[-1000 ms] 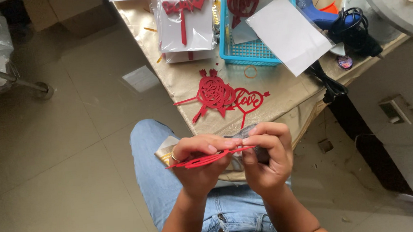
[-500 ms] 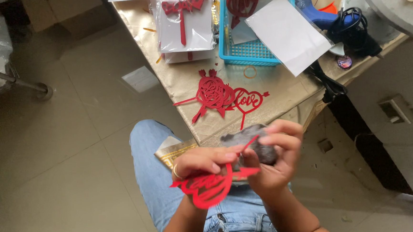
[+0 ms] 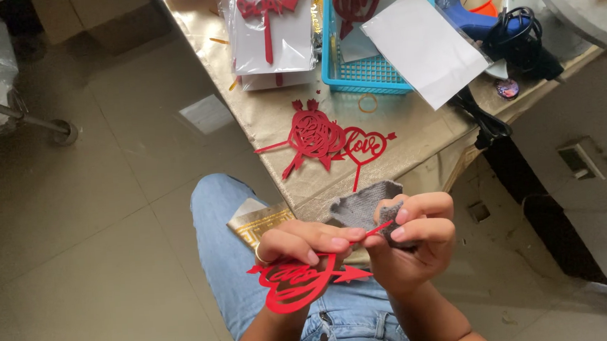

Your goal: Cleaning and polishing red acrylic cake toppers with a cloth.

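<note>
Seen from above, two hands work over a lap in blue jeans [image 3: 232, 266]. The left hand [image 3: 301, 242] has its fingers curled shut, pinching the upper edge of one red heart cutout [image 3: 291, 285], which hangs flat just below the fingertips, its arrow tip pointing right. The right hand [image 3: 414, 239] is closed too, gripping a grey cloth [image 3: 358, 206] and the thin red stick of the same cutout between thumb and fingers. The hands nearly touch.

Beyond them stands a gold table [image 3: 272, 120], its near corner just past the hands. Two more red cutouts [image 3: 329, 137] lie overlapping near that corner. Farther off sit a stack of white packets [image 3: 271, 49] with one red cutout on top, and one blue basket [image 3: 354, 72] holding another red heart and a white sheet [image 3: 422, 44]. A blue glue gun [image 3: 458, 6] lies far right. Bare tiled floor [image 3: 89, 226] opens wide to the left.
</note>
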